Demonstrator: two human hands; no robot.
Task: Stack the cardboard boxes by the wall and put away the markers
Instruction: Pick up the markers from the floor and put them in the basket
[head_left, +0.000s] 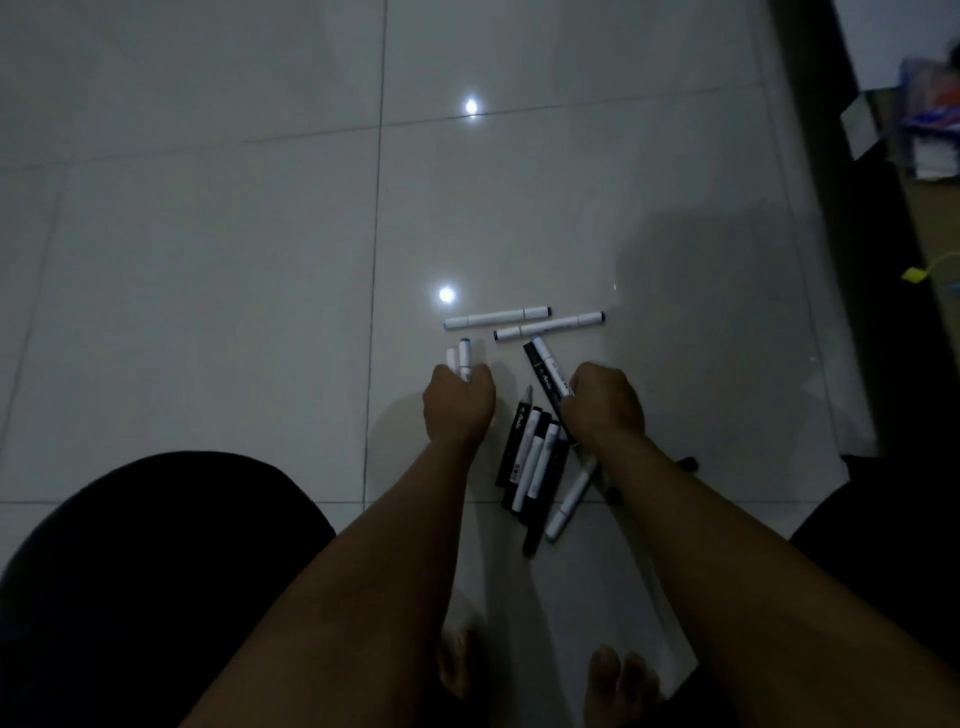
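Markers lie scattered on the pale tiled floor. My left hand (458, 402) grips two white markers (462, 358) whose tips stick out beyond the fingers. My right hand (605, 402) grips a black marker and a white marker (548, 371) that point up and left. Two white markers lie flat beyond the hands, one (497, 318) to the left and one (549, 327) to the right. A pile of black and white markers (532, 460) sits between my wrists. Another white marker (570, 501) lies partly under my right forearm.
My dark-clothed knees fill the lower left (156, 571) and right edge (893, 530). My bare toes (613, 675) show at the bottom. A dark strip of furniture or wall base (852, 208) runs down the right, with a cardboard surface (930, 223) and clutter beyond.
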